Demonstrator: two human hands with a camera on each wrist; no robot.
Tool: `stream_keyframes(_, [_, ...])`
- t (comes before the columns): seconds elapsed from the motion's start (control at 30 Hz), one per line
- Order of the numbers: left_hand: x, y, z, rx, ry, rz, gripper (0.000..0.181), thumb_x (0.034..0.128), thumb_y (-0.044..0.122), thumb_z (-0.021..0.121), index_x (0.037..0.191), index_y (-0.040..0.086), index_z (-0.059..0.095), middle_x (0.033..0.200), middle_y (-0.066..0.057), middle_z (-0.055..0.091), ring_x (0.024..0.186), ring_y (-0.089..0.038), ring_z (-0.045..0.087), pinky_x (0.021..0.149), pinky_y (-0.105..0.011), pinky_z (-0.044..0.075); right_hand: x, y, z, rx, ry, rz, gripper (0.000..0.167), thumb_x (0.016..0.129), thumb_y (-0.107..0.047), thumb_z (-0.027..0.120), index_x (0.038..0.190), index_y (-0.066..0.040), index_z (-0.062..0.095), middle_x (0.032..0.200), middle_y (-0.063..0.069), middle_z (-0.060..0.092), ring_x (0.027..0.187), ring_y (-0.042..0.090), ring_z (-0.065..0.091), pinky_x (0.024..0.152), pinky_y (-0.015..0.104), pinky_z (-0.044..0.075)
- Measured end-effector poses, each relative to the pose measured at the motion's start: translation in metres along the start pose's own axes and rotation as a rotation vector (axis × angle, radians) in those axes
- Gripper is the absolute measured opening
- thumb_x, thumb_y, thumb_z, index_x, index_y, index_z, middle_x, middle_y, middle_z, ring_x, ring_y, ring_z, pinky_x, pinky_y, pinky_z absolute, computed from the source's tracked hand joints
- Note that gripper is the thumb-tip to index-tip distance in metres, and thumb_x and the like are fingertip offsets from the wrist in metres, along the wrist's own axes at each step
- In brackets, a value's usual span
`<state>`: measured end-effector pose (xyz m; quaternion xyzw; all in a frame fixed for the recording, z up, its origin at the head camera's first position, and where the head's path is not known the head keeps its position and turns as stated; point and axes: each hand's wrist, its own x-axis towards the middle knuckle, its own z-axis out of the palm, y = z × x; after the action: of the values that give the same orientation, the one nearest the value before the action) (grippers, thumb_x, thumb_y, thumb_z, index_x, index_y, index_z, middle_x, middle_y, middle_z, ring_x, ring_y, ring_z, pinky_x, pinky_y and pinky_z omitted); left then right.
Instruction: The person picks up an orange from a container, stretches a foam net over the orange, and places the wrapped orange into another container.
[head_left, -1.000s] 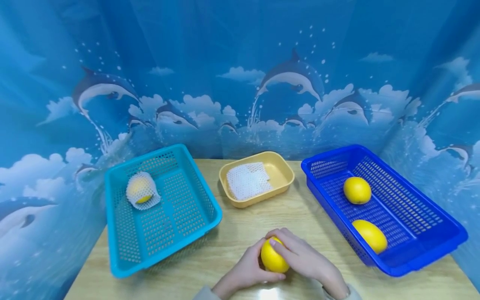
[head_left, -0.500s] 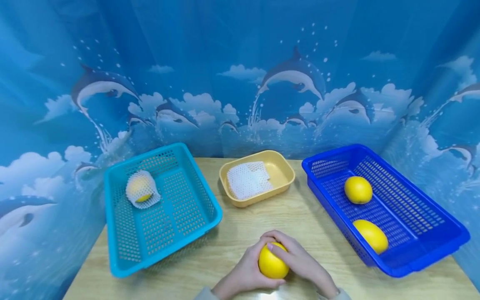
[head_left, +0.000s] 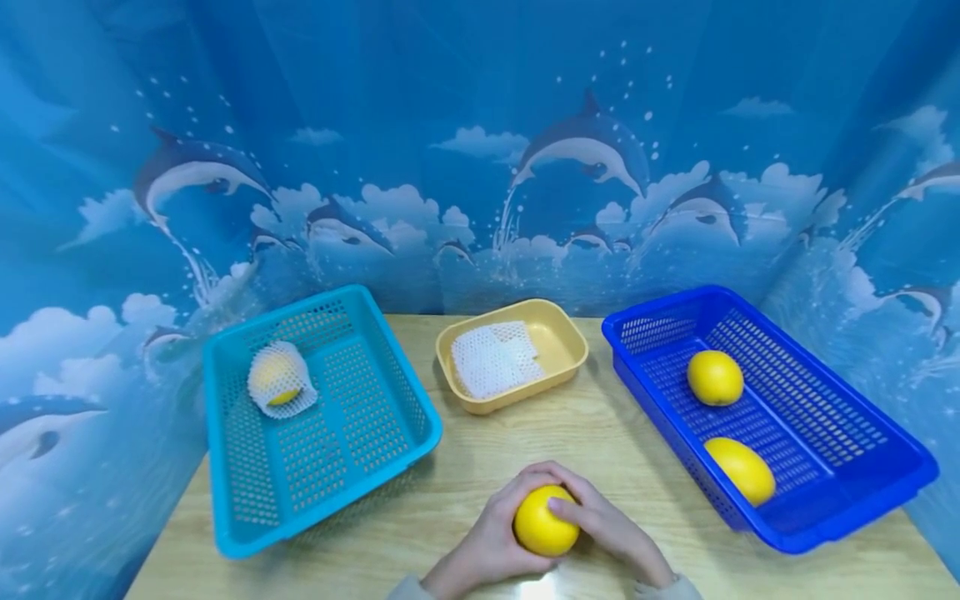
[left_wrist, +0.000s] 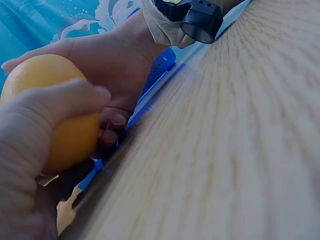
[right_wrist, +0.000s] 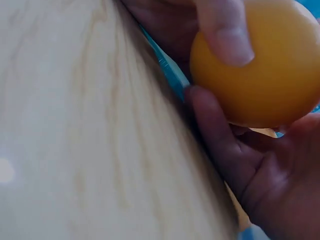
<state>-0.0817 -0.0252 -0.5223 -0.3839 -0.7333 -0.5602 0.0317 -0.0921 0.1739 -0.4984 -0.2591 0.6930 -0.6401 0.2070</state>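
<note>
A round yellow fruit, smooth-skinned and orange-tinted in both wrist views, is held low over the front of the table. My left hand grips it from the left, fingers round its far side and thumb under its near side. From the right, my right hand holds the same fruit with its thumb pressed on the skin. The left wrist view shows the fruit between both hands, near the table surface. In the right wrist view, the fruit fills the upper right. Some right fingers are hidden behind it.
A teal basket at left holds a yellow fruit in white foam netting. A tan tray with white foam nets stands behind. The blue basket at right holds two bare yellow fruits.
Both hands have sunk slightly toward the near edge with the fruit and turned it a little. My right thumb has shifted across the skin. The baskets and tray stay put.
</note>
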Motion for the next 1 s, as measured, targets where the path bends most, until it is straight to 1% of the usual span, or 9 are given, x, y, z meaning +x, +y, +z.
stream_keyframes(0.1, [0.001,-0.002,0.000,0.044,0.023,0.059,0.088,0.0620,0.003,0.089,0.139,0.015,0.049,0.138,0.000,0.053,0.127,-0.020,0.051,0.108,-0.043,0.041,0.000,0.004,-0.001,0.063,-0.018,-0.001,0.049,0.100,-0.019,0.048,0.147,-0.008,0.040,0.141,0.014,0.049,0.126,0.024,0.049,0.105,0.028,0.037])
stream_keyframes(0.23, [0.001,-0.003,0.000,0.059,0.030,0.066,0.086,0.0625,0.003,0.089,0.138,0.017,0.050,0.139,0.002,0.052,0.128,-0.018,0.049,0.111,-0.046,0.035,0.000,0.009,0.000,0.127,-0.012,-0.013,0.058,0.097,-0.024,0.054,0.149,-0.006,0.035,0.143,0.014,0.047,0.126,0.025,0.050,0.105,0.031,0.040])
stream_keyframes(0.5, [-0.001,-0.002,0.001,0.009,0.041,-0.021,0.085,0.0662,0.011,0.091,0.139,0.020,0.047,0.139,0.007,0.050,0.128,-0.019,0.044,0.106,-0.043,0.040,0.000,0.016,0.004,0.112,0.035,-0.112,0.053,0.098,-0.020,0.053,0.146,-0.002,0.039,0.140,0.011,0.051,0.122,0.021,0.053,0.102,0.031,0.043])
stream_keyframes(0.67, [-0.002,-0.001,0.002,-0.012,0.051,-0.061,0.084,0.0677,0.015,0.091,0.138,0.018,0.046,0.134,0.005,0.052,0.122,-0.017,0.052,0.102,-0.040,0.046,0.001,0.020,0.006,-0.020,0.094,-0.194,0.045,0.098,-0.012,0.051,0.142,-0.004,0.045,0.135,0.009,0.058,0.117,0.019,0.057,0.098,0.030,0.046])
stream_keyframes(0.7, [-0.001,0.000,0.003,-0.017,0.047,-0.068,0.083,0.0679,0.015,0.091,0.138,0.018,0.047,0.133,0.005,0.052,0.120,-0.016,0.053,0.101,-0.039,0.047,0.001,0.021,0.006,-0.055,0.121,-0.213,0.043,0.098,-0.009,0.052,0.141,-0.004,0.047,0.132,0.008,0.060,0.111,0.017,0.061,0.094,0.029,0.049])
stream_keyframes(0.77, [-0.002,0.000,0.003,-0.027,0.036,-0.087,0.081,0.0685,0.015,0.091,0.137,0.017,0.047,0.131,0.005,0.053,0.116,-0.015,0.056,0.098,-0.037,0.049,0.001,0.021,0.006,-0.103,0.184,-0.239,0.040,0.096,-0.004,0.053,0.136,-0.003,0.052,0.114,0.004,0.069,0.087,0.010,0.066,0.073,0.025,0.056])
stream_keyframes(0.87, [-0.002,0.000,0.003,-0.055,0.022,-0.133,0.079,0.0687,0.014,0.090,0.136,0.017,0.048,0.129,0.004,0.054,0.113,-0.014,0.057,0.096,-0.035,0.050,0.001,0.020,0.006,-0.148,0.268,-0.259,0.036,0.094,0.003,0.054,0.129,-0.002,0.057,0.095,0.000,0.072,0.051,0.005,0.055,0.043,0.021,0.048])
stream_keyframes(0.93, [-0.002,0.000,0.003,-0.060,0.023,-0.149,0.080,0.0685,0.015,0.091,0.136,0.020,0.048,0.130,0.004,0.054,0.113,-0.014,0.057,0.096,-0.035,0.049,0.002,0.019,0.006,-0.158,0.316,-0.265,0.032,0.094,0.006,0.052,0.125,-0.001,0.059,0.088,0.001,0.072,0.039,0.008,0.044,0.033,0.020,0.040])
stream_keyframes(1.0, [-0.001,-0.001,0.003,-0.067,0.024,-0.162,0.081,0.0689,0.015,0.091,0.137,0.023,0.047,0.132,0.005,0.054,0.114,-0.014,0.057,0.097,-0.035,0.049,0.003,0.018,0.007,-0.170,0.372,-0.263,0.027,0.096,0.006,0.051,0.120,0.000,0.062,0.091,0.003,0.072,0.038,0.013,0.044,0.032,0.022,0.039])
